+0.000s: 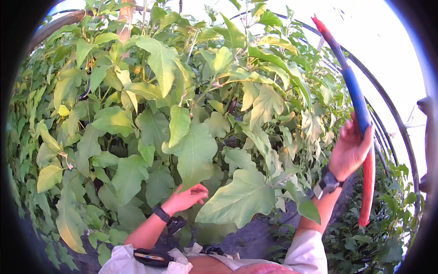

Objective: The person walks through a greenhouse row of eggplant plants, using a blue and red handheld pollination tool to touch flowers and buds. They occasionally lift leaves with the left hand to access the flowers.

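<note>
My right hand is raised at the right, gripping a long, slightly bent bundle between thumb and fingers. The bundle looks like plastic twine, blue in the middle and red towards both ends, with a frayed upper tip. My left hand is low among the leaves at the centre, half curled, with nothing visible in it. Its upper edge meets a hanging eggplant leaf. A large leaf spreads between my two hands. Dark eggplants hang partly hidden in the foliage, one at the upper left.
Dense eggplant plants fill the view ahead. A wooden post and curved dark hoops stand behind and to the right. Dark ground cover shows below. A phone in a dark holder is at my front.
</note>
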The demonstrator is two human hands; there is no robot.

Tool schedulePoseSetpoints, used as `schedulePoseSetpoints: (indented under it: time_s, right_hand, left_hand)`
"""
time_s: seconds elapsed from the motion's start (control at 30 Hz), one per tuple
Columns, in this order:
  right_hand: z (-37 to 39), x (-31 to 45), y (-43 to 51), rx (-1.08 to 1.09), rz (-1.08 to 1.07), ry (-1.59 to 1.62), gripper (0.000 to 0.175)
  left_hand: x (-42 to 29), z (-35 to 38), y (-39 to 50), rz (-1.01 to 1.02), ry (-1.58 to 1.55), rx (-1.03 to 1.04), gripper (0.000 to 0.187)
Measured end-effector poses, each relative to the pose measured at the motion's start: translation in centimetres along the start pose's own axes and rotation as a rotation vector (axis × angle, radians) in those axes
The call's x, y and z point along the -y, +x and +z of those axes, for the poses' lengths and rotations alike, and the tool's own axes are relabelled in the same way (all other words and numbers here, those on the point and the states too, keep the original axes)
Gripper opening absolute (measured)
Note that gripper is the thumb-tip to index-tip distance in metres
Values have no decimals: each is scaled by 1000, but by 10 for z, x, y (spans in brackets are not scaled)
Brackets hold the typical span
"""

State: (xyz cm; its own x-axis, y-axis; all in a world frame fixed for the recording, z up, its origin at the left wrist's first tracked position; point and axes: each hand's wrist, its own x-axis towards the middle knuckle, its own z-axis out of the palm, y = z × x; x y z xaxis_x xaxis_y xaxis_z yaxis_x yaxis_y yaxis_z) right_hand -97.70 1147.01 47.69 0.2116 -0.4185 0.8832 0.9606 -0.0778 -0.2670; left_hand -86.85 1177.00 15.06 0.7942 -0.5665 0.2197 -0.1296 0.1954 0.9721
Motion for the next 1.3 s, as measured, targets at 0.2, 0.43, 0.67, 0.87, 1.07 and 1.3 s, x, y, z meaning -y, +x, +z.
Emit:
schedulePoseSetpoints:
  time_s: [0.2, 0.43, 0.67, 0.87, 1.07, 1.3]
  right_hand:
    - [123, -63, 81, 106, -13, -43, 34]
    - [171, -157, 186, 156, 76, -237, 33]
    - [160, -234, 221, 114, 163, -387, 31]
    - [149, -290, 233, 110, 141, -355, 36]
    - [143, -319, 232, 116, 111, -305, 41]
    - [138, -325, 229, 179, 139, -337, 42]
  left_hand:
    - [1, -61, -44, -110, 0, -108, 17]
    - [12, -100, -94, -205, -67, -243, 17]
    - [25, -118, -111, -275, -56, -412, 22]
    - [39, -115, -97, -270, -32, -447, 23]
    - [48, -106, -89, -280, -22, -441, 22]
    - [46, -101, -91, -294, -39, -459, 19]
